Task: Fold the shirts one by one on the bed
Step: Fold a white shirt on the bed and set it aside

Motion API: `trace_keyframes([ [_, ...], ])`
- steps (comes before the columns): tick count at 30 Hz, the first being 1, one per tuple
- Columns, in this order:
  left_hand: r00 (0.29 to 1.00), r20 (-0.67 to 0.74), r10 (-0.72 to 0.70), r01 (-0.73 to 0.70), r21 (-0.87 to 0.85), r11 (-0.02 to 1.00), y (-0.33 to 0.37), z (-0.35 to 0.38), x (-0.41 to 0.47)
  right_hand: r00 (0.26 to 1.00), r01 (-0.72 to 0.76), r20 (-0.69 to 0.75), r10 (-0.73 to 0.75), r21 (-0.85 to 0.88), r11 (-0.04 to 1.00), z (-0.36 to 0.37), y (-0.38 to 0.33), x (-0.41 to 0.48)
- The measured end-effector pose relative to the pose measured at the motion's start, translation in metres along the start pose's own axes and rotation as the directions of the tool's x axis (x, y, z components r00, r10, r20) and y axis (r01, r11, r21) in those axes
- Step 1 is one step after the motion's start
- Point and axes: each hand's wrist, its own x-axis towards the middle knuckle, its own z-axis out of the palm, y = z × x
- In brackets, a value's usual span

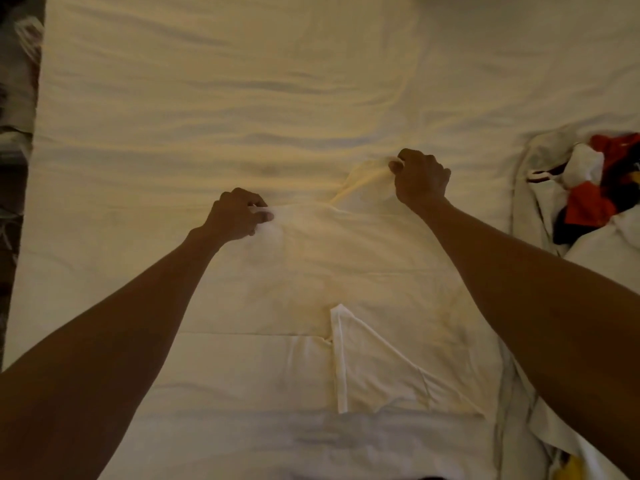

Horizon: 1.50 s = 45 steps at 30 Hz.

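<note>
1. Two bare hands of mine in play: my left hand (239, 214) and my right hand (420, 178), each with a pinch of cloth in it.
2. One pale cream-white cotton shirt (346, 265) spread flat in front of me.
3. One wide bed with a wrinkled cream sheet (214, 98).
4. One jumbled heap of red, black and white clothes (595, 188) off on my right; can't count the pieces in it.

My left hand (239, 214): bare, no ring, watch or glove on the parts that show; forearm uncovered up to the picture's edge, no sleeve in sight. My right hand (420, 180): likewise bare, knuckles showing, wrist unadorned, forearm uncovered behind it.
</note>
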Motion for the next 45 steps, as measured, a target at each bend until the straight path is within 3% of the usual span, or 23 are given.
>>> trace_keyframes([
  [5,0.988,-0.121,0.090,-0.108,-0.145,0.984,0.000,-0.003,-0.017,0.973,0.134,-0.198,-0.115,0.085,0.987,-0.012,0.021,-0.025],
  [8,0.956,-0.198,0.215,-0.223,-0.015,0.975,0.000,-0.001,-0.039,0.948,0.258,-0.244,-0.206,0.207,0.944,-0.020,0.042,-0.048],
  [12,0.916,-0.281,0.287,-0.288,0.040,0.957,-0.014,0.007,-0.078,0.891,0.403,-0.306,-0.335,0.192,0.895,-0.026,0.068,-0.106],
  [19,0.880,-0.330,0.342,-0.357,0.015,0.934,-0.053,0.048,-0.153,0.851,0.485,-0.300,-0.431,0.138,0.863,0.000,0.105,-0.247],
  [25,0.895,-0.275,0.352,-0.314,0.172,0.933,-0.074,0.080,-0.183,0.895,0.439,-0.114,-0.430,0.070,0.896,0.040,0.118,-0.333],
  [31,0.965,-0.214,0.152,-0.092,0.265,0.960,-0.072,0.102,-0.193,0.934,0.287,0.211,-0.289,0.038,0.957,0.057,0.125,-0.373],
  [34,0.979,-0.202,0.036,0.046,0.387,0.921,-0.046,0.115,-0.202,0.992,0.102,0.068,-0.107,0.066,0.993,0.046,0.128,-0.369],
  [36,0.970,-0.224,0.088,0.010,0.405,0.914,-0.022,0.126,-0.202,0.992,-0.121,-0.015,0.125,0.161,0.980,0.036,0.129,-0.349],
  [39,0.958,-0.223,0.178,-0.104,0.307,0.946,0.010,0.149,-0.191,0.916,-0.395,0.058,0.397,0.312,0.864,0.026,0.140,-0.300],
  [45,0.942,-0.189,0.277,-0.247,0.169,0.954,0.056,0.195,-0.152,0.856,-0.516,0.184,0.483,0.379,0.768,0.020,0.161,-0.205],
])
